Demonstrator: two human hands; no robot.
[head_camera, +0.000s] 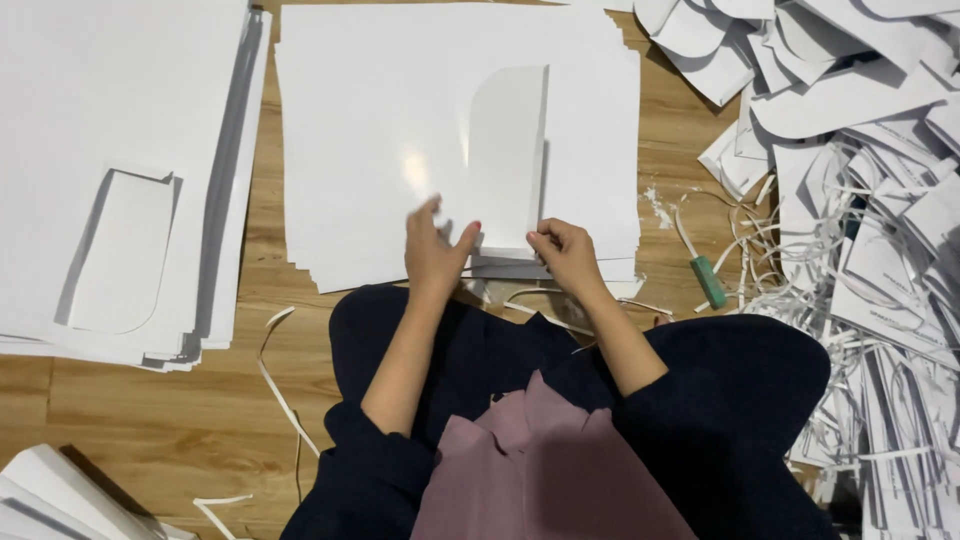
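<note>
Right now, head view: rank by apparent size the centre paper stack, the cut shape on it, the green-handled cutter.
1. Centre paper stack, largest.
2. Cut shape, both hands at its near edge.
3. Green-handled cutter, smallest.
</note>
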